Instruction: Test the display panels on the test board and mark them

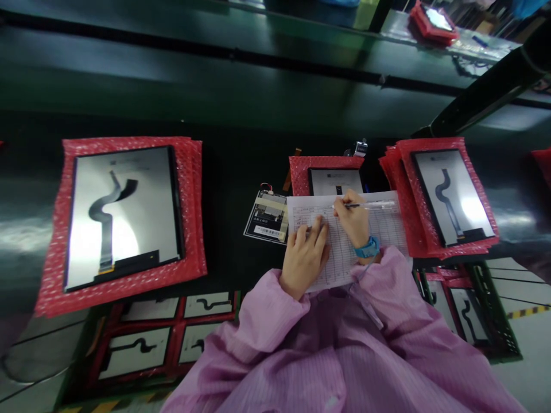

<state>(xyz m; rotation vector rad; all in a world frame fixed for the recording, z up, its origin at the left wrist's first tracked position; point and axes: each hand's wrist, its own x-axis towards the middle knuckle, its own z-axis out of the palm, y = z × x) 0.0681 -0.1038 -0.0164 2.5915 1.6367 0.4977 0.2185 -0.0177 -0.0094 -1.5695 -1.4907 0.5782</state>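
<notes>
In the head view, just right of the frame's centre, a printed form sheet [344, 241] lies flat on the dark table [232, 172], its ruled grid facing up and its long axis running roughly left to right. The left hand [305, 258] rests palm-down on the sheet's left part, fingers spread flat, its grip wide and holding nothing. The right hand [353, 221], with a blue wristband [367, 248] on the wrist, has its grip closed around a clear pen [370, 205]; the pen lies almost level, its long axis left to right, tip pointing left onto the sheet's upper rows and its tail toward the right of the frame. Just above the sheet sits a small display panel on red bubble wrap [331, 175], partly covered by the paper. Left of the sheet lies a small circuit board [267, 217]. A large display panel with a flex cable [123, 215] fills the left of the frame on red wrap, and another [451, 195] lies at the right.
</notes>
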